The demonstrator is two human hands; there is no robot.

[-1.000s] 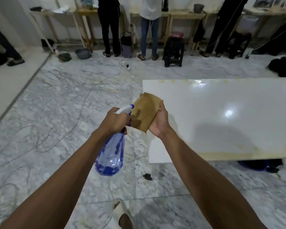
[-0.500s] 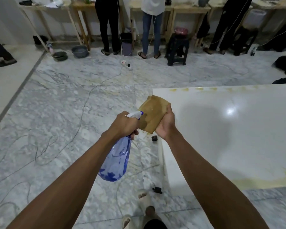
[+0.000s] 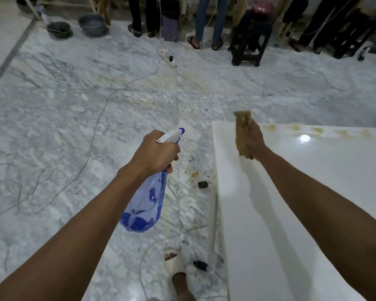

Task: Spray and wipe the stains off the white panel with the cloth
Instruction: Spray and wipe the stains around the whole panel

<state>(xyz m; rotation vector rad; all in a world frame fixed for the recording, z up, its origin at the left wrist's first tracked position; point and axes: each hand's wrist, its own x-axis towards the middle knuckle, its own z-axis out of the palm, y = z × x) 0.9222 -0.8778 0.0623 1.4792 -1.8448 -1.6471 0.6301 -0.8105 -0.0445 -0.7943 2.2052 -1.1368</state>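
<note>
- Marble floor in grey and white fills most of the view, with loose cables trailing across it, two basins at the far left, a dark stool, and the legs of several people standing along wooden benches at the far wall.
- At the right, the white panel lies flat and glossy, raised a little above the floor; a row of yellowish stains runs along its far edge.
- The left hand is closed around the neck of a blue spray bottle, held over the floor just beside the panel, with the white nozzle pointing forward and away from the body.
- The right hand is closed on a folded brown cloth, which stands on edge near the panel's far left corner.
- Whether the cloth touches the panel or hangs just above it is hard to tell.
- My reading is that wiping of the far-edge stains is about to start at the left end of the row.
- The next move likely calls for laying the cloth flat and pressing it along that edge, or turning the nozzle toward the stains first.
- The panel's right side and near end run out of view, so any stains there cannot be judged; both forearms are cut off at the bottom.
</note>
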